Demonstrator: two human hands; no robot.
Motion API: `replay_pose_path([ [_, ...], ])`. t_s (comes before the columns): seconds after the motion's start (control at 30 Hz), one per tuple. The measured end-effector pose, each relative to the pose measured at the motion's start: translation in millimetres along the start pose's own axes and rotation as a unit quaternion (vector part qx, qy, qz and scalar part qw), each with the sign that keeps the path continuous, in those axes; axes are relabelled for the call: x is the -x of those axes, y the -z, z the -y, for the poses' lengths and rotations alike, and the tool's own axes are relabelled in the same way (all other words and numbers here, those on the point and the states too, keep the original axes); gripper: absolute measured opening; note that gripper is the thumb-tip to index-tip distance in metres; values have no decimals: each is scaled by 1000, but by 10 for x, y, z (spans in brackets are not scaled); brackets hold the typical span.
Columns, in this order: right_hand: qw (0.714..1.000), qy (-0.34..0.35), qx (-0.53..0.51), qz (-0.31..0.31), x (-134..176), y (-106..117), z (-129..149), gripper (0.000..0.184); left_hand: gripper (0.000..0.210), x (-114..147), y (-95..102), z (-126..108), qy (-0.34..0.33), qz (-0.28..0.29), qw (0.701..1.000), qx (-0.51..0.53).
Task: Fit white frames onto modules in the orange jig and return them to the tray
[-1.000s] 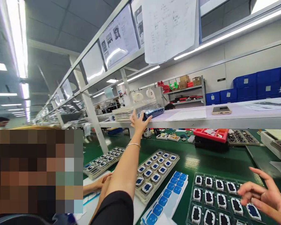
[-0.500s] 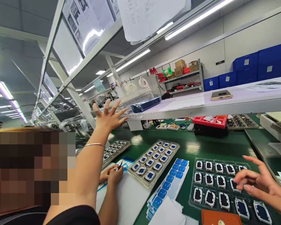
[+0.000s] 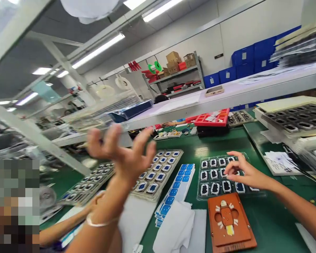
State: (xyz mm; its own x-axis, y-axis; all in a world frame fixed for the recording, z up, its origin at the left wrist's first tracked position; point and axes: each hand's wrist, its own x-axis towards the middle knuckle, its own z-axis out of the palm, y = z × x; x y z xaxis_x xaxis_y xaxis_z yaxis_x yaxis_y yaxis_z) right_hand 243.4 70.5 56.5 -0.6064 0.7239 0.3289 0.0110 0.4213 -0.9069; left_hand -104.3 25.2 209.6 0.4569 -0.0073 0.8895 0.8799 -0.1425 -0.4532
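On my feed the tray is lying long axis left-to-right, my right hand hovering half-curled, hold unclear, my left hand hanging wide-splayed, empty.

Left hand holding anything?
No: the left hand is up in the air, its fingers spread with nothing between them.

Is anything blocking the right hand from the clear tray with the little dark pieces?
Nothing I can see. The right hand is over the right side of the clear tray, and the orange block lies on its near side, not between them.
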Motion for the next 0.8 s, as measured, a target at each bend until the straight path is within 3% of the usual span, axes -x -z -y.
replay_pose_path([
  [0.07, 1000, 20, 11, -7, -17, -26, -1, 64, 43, 408, -143, -639, -61, -1, 993, 99],
  [0.13, 998, 41, 31, -36, -37, -20, -18, 61, 35, 862, -286, -1192, -79, 81, 972, 205],
  [0.17, 996, 49, 47, -62, -50, -6, -36, 59, 32, 1077, -356, -1403, -44, 126, 960, 245],
  [0.23, 988, 54, 85, -121, -84, 36, -96, 53, 25, 1428, -497, -1665, 20, 146, 954, 261],
  [0.3, 979, 46, 119, -161, -122, 88, -178, 48, 22, 1649, -629, -1737, 100, 166, 947, 255],
  [0.4, 972, 24, 150, -177, -164, 151, -279, 45, 26, 1788, -763, -1663, 228, 230, 918, 228],
  [0.6, 960, -18, 227, -166, -56, 138, -287, 39, 46, 1996, -925, -1536, 432, 414, 793, 116],
  [0.7, 952, -35, 249, -177, 124, 114, -386, 40, 76, 2169, -1019, -1462, 511, 451, 730, 56],
  [0.8, 937, -62, 264, -221, 296, 152, -601, 48, 104, 2350, -1084, -1355, 552, 459, 695, 40],
])
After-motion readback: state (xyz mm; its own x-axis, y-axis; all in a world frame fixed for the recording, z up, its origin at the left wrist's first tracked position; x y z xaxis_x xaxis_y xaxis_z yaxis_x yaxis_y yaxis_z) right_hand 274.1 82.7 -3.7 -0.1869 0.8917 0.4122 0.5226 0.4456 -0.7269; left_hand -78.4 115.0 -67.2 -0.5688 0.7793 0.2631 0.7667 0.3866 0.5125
